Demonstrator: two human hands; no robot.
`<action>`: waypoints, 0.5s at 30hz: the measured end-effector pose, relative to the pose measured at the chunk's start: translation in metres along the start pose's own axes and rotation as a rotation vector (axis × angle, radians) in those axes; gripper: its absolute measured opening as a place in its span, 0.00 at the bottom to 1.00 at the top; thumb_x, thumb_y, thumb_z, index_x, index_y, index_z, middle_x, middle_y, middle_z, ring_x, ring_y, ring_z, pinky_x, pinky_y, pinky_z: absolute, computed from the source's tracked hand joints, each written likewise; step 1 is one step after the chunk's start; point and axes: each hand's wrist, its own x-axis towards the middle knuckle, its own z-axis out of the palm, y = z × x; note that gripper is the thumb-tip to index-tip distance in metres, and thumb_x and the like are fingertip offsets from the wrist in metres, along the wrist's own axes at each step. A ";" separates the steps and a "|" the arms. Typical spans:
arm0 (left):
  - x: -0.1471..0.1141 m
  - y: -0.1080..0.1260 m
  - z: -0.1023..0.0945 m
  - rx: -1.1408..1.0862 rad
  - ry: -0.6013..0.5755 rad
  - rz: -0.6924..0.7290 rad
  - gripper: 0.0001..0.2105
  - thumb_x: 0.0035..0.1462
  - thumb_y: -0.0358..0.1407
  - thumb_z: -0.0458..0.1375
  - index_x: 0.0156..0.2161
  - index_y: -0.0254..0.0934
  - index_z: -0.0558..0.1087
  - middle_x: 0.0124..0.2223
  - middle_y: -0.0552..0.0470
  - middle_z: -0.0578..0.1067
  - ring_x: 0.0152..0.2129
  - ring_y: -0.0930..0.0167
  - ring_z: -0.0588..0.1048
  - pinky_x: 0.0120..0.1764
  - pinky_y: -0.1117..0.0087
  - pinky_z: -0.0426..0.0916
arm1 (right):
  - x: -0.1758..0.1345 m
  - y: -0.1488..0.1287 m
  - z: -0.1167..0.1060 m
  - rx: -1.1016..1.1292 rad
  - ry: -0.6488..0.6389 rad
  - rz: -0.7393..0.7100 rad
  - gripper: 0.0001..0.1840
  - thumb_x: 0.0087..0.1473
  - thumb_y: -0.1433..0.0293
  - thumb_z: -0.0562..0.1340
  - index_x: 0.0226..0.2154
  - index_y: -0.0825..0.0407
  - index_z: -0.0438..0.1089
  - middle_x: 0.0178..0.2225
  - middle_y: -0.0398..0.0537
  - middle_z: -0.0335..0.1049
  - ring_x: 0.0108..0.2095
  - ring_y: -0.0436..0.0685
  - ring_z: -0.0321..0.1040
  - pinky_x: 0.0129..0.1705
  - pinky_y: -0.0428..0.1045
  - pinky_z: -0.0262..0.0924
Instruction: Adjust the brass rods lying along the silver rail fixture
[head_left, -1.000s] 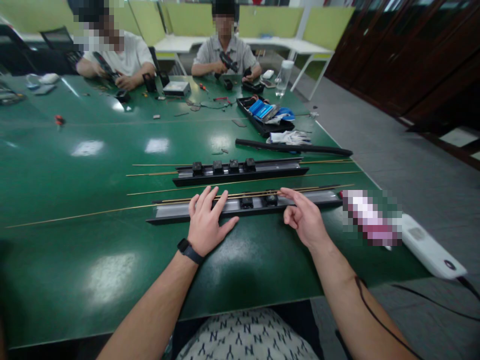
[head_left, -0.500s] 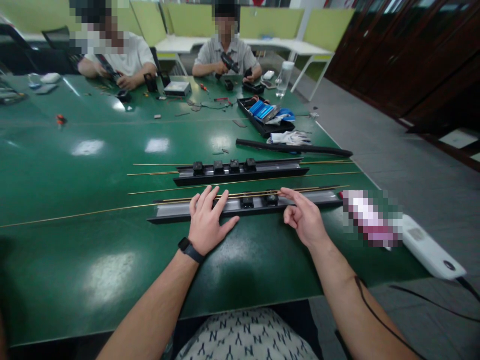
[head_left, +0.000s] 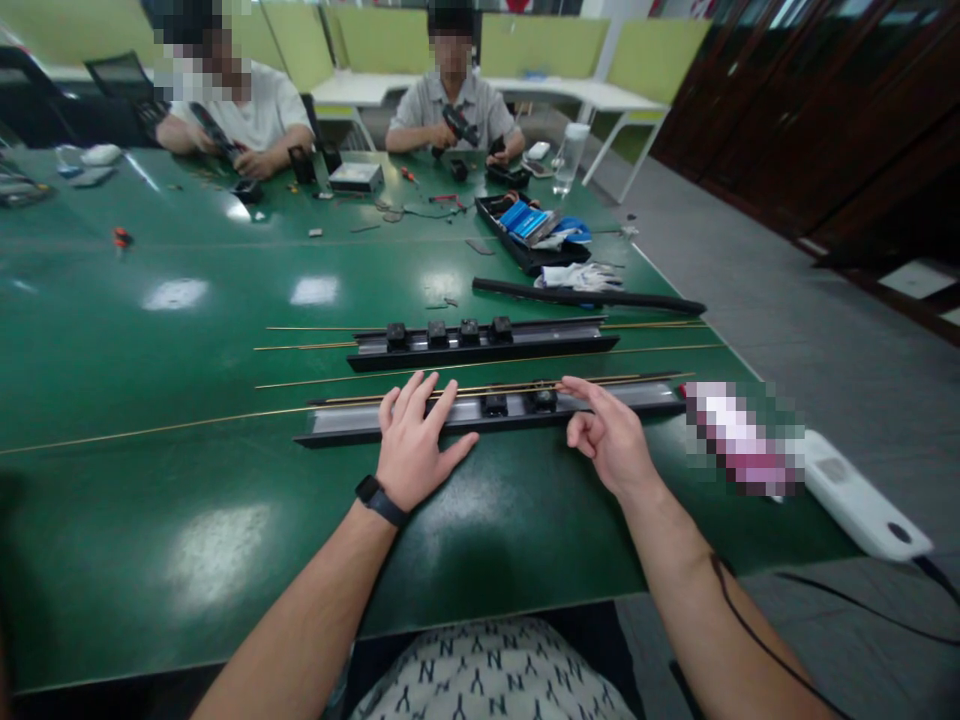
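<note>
A long black channel rail [head_left: 349, 436] with a pale inner strip lies crosswise in front of me. Thin brass-coloured rods [head_left: 517, 389] run along its far side, over small black blocks [head_left: 495, 402] seated in the channel. My left hand [head_left: 417, 440], wearing a dark watch, lies across the rail with fingers spread, and its fingertips rest over the rods. On the right, my right hand [head_left: 609, 430] has its index finger stretched out to the rods by a second block [head_left: 541, 397]; the other fingers are partly curled. No grip around a rod shows.
Behind lies a second rail [head_left: 480, 352] with several black blocks, and loose rods [head_left: 315, 384] lie between. Farther back are a black tube [head_left: 585, 296], white gloves [head_left: 577, 277] and a black tray [head_left: 536, 262]. A white power strip [head_left: 862, 495] sits right. Two people work across the table.
The rods on the near rail have slid very slightly left. My hands hold nearly the same pose. The person at far left has shifted a handheld tool a little.
</note>
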 end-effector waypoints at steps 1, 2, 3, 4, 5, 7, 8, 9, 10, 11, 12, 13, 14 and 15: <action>0.000 0.000 0.000 0.001 -0.001 0.002 0.32 0.62 0.51 0.62 0.67 0.41 0.66 0.69 0.39 0.67 0.69 0.54 0.60 0.69 0.49 0.49 | 0.000 0.000 0.000 0.002 -0.009 0.002 0.19 0.61 0.55 0.66 0.49 0.48 0.80 0.53 0.55 0.76 0.18 0.44 0.67 0.12 0.42 0.39; 0.000 0.000 0.000 0.001 0.001 0.002 0.32 0.62 0.51 0.62 0.67 0.41 0.66 0.69 0.39 0.67 0.69 0.54 0.60 0.69 0.49 0.48 | -0.001 0.000 0.000 0.005 -0.012 0.003 0.19 0.60 0.55 0.66 0.49 0.48 0.80 0.53 0.54 0.76 0.18 0.44 0.67 0.12 0.42 0.39; 0.000 0.000 0.000 0.001 0.000 0.003 0.32 0.62 0.51 0.62 0.67 0.41 0.66 0.69 0.39 0.67 0.69 0.54 0.60 0.69 0.49 0.48 | -0.001 -0.001 0.000 0.007 -0.009 0.000 0.19 0.60 0.55 0.66 0.49 0.48 0.79 0.52 0.54 0.76 0.18 0.45 0.67 0.12 0.42 0.39; 0.000 0.000 0.000 0.001 0.001 0.003 0.32 0.62 0.51 0.62 0.67 0.41 0.66 0.69 0.39 0.67 0.69 0.54 0.60 0.69 0.49 0.48 | 0.000 -0.001 -0.001 0.009 0.000 -0.003 0.19 0.60 0.55 0.66 0.49 0.48 0.79 0.51 0.54 0.76 0.18 0.45 0.67 0.12 0.42 0.38; 0.000 -0.001 0.000 0.000 0.001 0.002 0.32 0.62 0.51 0.62 0.67 0.42 0.66 0.69 0.39 0.67 0.69 0.54 0.60 0.69 0.49 0.48 | 0.000 -0.001 -0.001 0.011 0.012 -0.009 0.19 0.60 0.55 0.66 0.48 0.48 0.79 0.50 0.53 0.77 0.18 0.45 0.67 0.12 0.42 0.38; 0.000 0.000 0.000 -0.003 0.001 0.002 0.32 0.62 0.51 0.62 0.67 0.42 0.66 0.69 0.39 0.67 0.69 0.53 0.60 0.69 0.49 0.48 | 0.001 -0.002 -0.002 0.012 0.037 -0.019 0.19 0.60 0.55 0.66 0.48 0.48 0.80 0.50 0.53 0.77 0.18 0.44 0.67 0.12 0.42 0.38; 0.000 0.000 0.000 -0.003 0.000 0.002 0.32 0.62 0.51 0.62 0.67 0.42 0.66 0.69 0.39 0.67 0.69 0.53 0.60 0.69 0.49 0.48 | 0.001 -0.002 -0.003 0.009 0.044 -0.020 0.19 0.60 0.55 0.66 0.47 0.48 0.79 0.50 0.53 0.77 0.18 0.44 0.67 0.12 0.42 0.38; 0.000 0.000 0.000 -0.004 0.000 0.002 0.32 0.62 0.51 0.61 0.67 0.42 0.66 0.69 0.39 0.67 0.69 0.53 0.60 0.69 0.49 0.49 | 0.001 -0.003 -0.002 0.004 0.047 -0.019 0.19 0.60 0.55 0.66 0.48 0.48 0.79 0.50 0.53 0.77 0.18 0.44 0.67 0.12 0.42 0.38; 0.000 0.000 0.000 -0.005 -0.002 0.000 0.31 0.62 0.51 0.61 0.67 0.42 0.67 0.69 0.39 0.67 0.69 0.53 0.60 0.69 0.49 0.49 | 0.001 -0.003 -0.002 -0.002 0.045 -0.015 0.19 0.60 0.55 0.66 0.48 0.49 0.79 0.50 0.53 0.77 0.18 0.44 0.67 0.12 0.43 0.39; 0.000 0.000 -0.001 -0.006 -0.003 -0.002 0.31 0.62 0.51 0.61 0.67 0.42 0.67 0.69 0.39 0.67 0.69 0.53 0.60 0.69 0.49 0.49 | 0.000 -0.003 -0.002 -0.010 0.039 -0.010 0.20 0.60 0.54 0.66 0.48 0.48 0.79 0.50 0.53 0.77 0.18 0.44 0.66 0.12 0.43 0.39; 0.001 0.000 -0.001 -0.008 -0.005 -0.004 0.31 0.62 0.51 0.61 0.67 0.42 0.67 0.69 0.39 0.67 0.69 0.53 0.60 0.69 0.48 0.49 | 0.000 -0.003 -0.001 -0.017 0.031 -0.004 0.20 0.60 0.54 0.66 0.49 0.48 0.79 0.51 0.54 0.76 0.18 0.44 0.66 0.13 0.43 0.39; 0.001 0.000 -0.001 -0.011 -0.007 -0.006 0.32 0.62 0.51 0.61 0.67 0.42 0.66 0.69 0.39 0.67 0.69 0.53 0.60 0.69 0.48 0.49 | -0.001 -0.003 0.000 -0.023 0.020 0.003 0.21 0.60 0.54 0.66 0.50 0.48 0.79 0.52 0.54 0.76 0.19 0.45 0.66 0.13 0.43 0.39; 0.001 0.000 -0.001 -0.015 -0.010 -0.007 0.32 0.62 0.51 0.62 0.67 0.42 0.66 0.69 0.39 0.66 0.69 0.53 0.60 0.69 0.48 0.48 | -0.001 -0.003 0.001 -0.026 0.008 0.008 0.21 0.60 0.54 0.66 0.50 0.48 0.78 0.53 0.54 0.76 0.19 0.45 0.67 0.13 0.43 0.39; 0.001 0.000 -0.001 -0.019 -0.012 -0.009 0.32 0.62 0.50 0.62 0.68 0.42 0.66 0.69 0.39 0.66 0.69 0.53 0.60 0.69 0.48 0.48 | -0.002 -0.003 0.001 -0.028 -0.004 0.013 0.21 0.60 0.54 0.66 0.50 0.48 0.78 0.54 0.54 0.76 0.19 0.45 0.67 0.13 0.43 0.39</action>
